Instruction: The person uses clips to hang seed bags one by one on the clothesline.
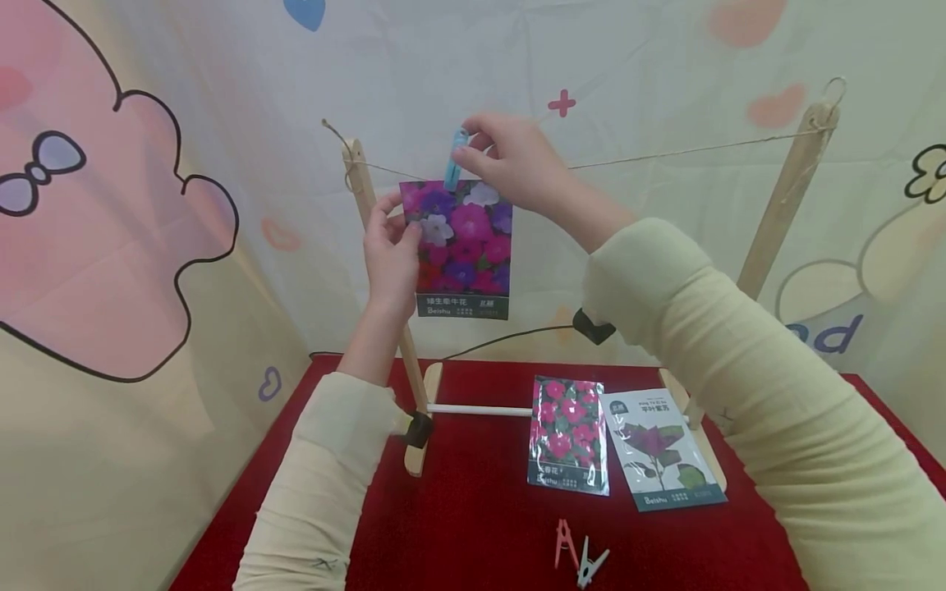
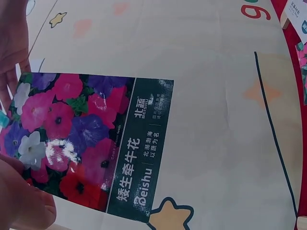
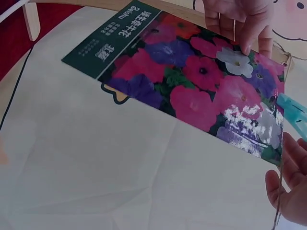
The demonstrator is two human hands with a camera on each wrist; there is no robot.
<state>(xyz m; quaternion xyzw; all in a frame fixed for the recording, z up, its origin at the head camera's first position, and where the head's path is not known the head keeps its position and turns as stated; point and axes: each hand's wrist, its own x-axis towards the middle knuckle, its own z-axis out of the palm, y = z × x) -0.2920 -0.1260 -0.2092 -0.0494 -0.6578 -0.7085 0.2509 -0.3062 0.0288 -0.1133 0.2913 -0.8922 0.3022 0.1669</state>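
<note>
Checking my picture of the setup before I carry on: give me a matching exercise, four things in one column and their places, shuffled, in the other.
Things
1. blue clothespin
2. mixed-flower packet
3. white packet
4. pink clothespin

Places
A. held at its side edge by the left hand
B. lying on the red surface, beside the white clothespin
C. pinched by the right hand
D. lying just right of the pink-flower packet in the head view

Right pairs: 1-C, 2-A, 3-D, 4-B
</note>
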